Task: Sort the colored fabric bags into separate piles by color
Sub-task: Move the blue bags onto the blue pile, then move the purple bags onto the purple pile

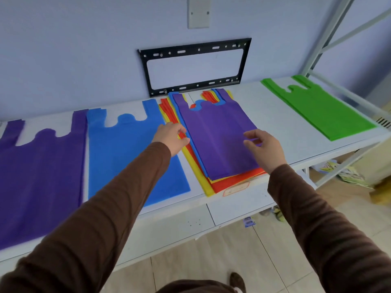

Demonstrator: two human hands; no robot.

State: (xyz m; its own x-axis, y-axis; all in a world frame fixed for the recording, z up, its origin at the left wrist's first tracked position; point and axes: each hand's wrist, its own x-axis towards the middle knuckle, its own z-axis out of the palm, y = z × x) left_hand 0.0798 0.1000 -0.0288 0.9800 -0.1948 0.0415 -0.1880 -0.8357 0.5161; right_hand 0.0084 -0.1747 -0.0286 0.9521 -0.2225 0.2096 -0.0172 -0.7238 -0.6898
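Lying in the middle of the white counter (275, 123), the mixed stack of red, yellow and blue fabric bags (222, 182) carries a purple fabric bag (215, 132) on top. Your left hand (171, 136) pinches the stack's left edge. Your right hand (264, 146) hovers over the purple bag's right side, fingers loosely spread. Left lie a blue pile (127, 157) and purple pile (38, 176); far right, a green pile (321, 106).
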